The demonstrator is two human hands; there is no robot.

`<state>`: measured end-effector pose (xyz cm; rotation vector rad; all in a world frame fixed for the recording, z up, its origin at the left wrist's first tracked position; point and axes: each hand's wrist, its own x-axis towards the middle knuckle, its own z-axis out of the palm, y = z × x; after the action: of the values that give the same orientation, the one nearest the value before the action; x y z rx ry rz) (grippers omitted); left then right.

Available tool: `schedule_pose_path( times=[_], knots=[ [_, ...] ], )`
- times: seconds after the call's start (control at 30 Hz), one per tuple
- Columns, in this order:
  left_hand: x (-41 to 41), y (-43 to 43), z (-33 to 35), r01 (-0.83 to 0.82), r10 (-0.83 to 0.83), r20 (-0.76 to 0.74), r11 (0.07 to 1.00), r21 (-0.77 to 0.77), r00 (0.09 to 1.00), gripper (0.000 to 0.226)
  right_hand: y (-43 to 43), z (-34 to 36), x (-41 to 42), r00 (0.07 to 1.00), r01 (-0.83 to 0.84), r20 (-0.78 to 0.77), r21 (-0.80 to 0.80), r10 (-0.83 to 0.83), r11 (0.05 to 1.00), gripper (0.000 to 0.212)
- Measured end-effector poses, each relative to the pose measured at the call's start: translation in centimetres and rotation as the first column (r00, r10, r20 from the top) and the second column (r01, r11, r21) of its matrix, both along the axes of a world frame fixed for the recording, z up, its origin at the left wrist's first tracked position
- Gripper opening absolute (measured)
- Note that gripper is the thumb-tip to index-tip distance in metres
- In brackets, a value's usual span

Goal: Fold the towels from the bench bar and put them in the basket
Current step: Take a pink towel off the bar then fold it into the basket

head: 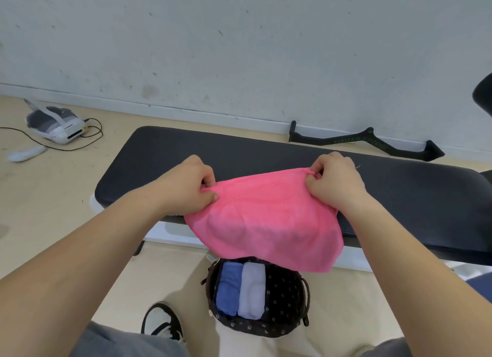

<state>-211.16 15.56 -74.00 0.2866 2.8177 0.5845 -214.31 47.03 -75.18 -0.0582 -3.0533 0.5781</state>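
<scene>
Head view: pink towel (266, 218) covers basket's (287, 298) far rim.

head cam | 1 view | looks forward-down | close over bench (266, 149) and basket (286, 290)

Fuzzy pink cloth towel (266, 218) — matt black padded bench (266, 151), smooth

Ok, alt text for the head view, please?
Left hand and right hand each pinch a top corner of a pink terry towel over a black padded bench; below, a dark flower-print fabric basket holds a folded blue towel and a folded lavender towel.
</scene>
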Motion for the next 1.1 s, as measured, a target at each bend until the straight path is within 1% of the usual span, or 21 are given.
schedule_pose_path(
  times=[0.07, 0.13, 0.23, 0.3, 0.37, 0.43, 0.47, 0.5, 0.57, 0.63, 0.73, 0.83, 0.9, 1.0, 1.1],
  knots=[
    [0.1, 0.3, 0.1, -0.006, 0.007, 0.006, 0.998, -0.063, 1.000, 0.013, 0.4, 0.2, 0.4, 0.999, -0.028, 0.020, -0.069, 0.029, 0.997, 0.005],
    [0.3, 0.6, 0.3, -0.014, 0.014, 0.007, 0.993, -0.116, 1.000, 0.015, 0.6, 0.3, 0.8, 0.998, -0.035, 0.049, -0.153, 0.042, 0.988, 0.011],
    [0.7, 1.1, 0.6, -0.004, 0.004, 0.002, 0.996, -0.086, 1.000, 0.015, 0.8, 0.5, 1.5, 0.997, -0.055, 0.042, -0.198, 0.065, 0.979, 0.014],
    [1.0, 1.4, 0.7, 0.012, -0.015, -0.037, 0.998, -0.066, 0.999, 0.014, 0.8, 0.8, 2.1, 0.998, -0.027, 0.054, -0.278, 0.043, 0.960, 0.014],
    [1.2, 1.5, 0.8, 0.027, -0.029, -0.060, 0.999, -0.040, 0.998, 0.015, 0.6, 1.3, 2.8, 0.994, 0.069, 0.111, -0.419, -0.024, 0.905, 0.012],
    [1.5, 1.5, 1.2, 0.037, -0.038, -0.047, 0.999, -0.022, 0.998, 0.015, 0.8, 2.2, 3.3, 0.975, 0.192, 0.205, -0.552, -0.091, 0.811, 0.014],
    [1.5, 1.4, 1.4, 0.031, -0.032, -0.036, 0.999, -0.018, 0.999, 0.013, 1.1, 2.7, 3.5, 0.960, 0.246, 0.256, -0.586, -0.111, 0.772, 0.017],
    [1.6, 1.2, 1.7, 0.019, -0.020, -0.024, 1.000, -0.015, 1.000, 0.012, 1.5, 3.3, 3.8, 0.945, 0.286, 0.307, -0.604, -0.115, 0.744, 0.020],
    [1.7, 1.0, 2.1, 0.005, -0.005, 0.004, 1.000, -0.006, 1.000, 0.012, 2.1, 4.4, 4.6, 0.917, 0.321, 0.395, -0.627, -0.065, 0.710, 0.025],
    [1.8, 1.0, 2.5, 0.032, -0.033, 0.030, 0.999, 0.024, 0.999, 0.013, 2.5, 4.8, 5.9, 0.906, 0.309, 0.424, -0.664, 0.002, 0.681, 0.025],
    [2.4, 1.7, 2.8, 0.068, -0.077, 0.049, 0.985, 0.156, 0.996, 0.016, 3.2, 4.7, 8.1, 0.914, 0.258, 0.400, -0.701, 0.067, 0.665, 0.022],
    [3.2, 2.8, 3.5, 0.105, -0.116, 0.033, 0.964, 0.243, 0.993, 0.018, 4.9, 4.9, 10.7, 0.918, 0.286, 0.393, -0.757, 0.059, 0.587, 0.012],
    [3.8, 3.5, 4.3, 0.115, -0.123, 0.015, 0.959, 0.259, 0.992, 0.019, 6.8, 5.1, 12.1, 0.953, 0.238, 0.302, -0.784, 0.017, 0.574, 0.008],
    [4.8, 4.5, 5.5, 0.144, -0.131, -0.067, 0.951, 0.275, 0.989, 0.021, 9.6, 5.5, 13.9, 0.990, 0.141, 0.104, -0.744, -0.095, 0.653, 0.009],
    [5.8, 5.8, 6.0, 0.172, -0.088, -0.256, 0.930, 0.325, 0.963, 0.024, 11.1, 6.3, 15.4, 0.985, 0.052, -0.083, -0.684, -0.149, 0.728, 0.011]
  ],
)
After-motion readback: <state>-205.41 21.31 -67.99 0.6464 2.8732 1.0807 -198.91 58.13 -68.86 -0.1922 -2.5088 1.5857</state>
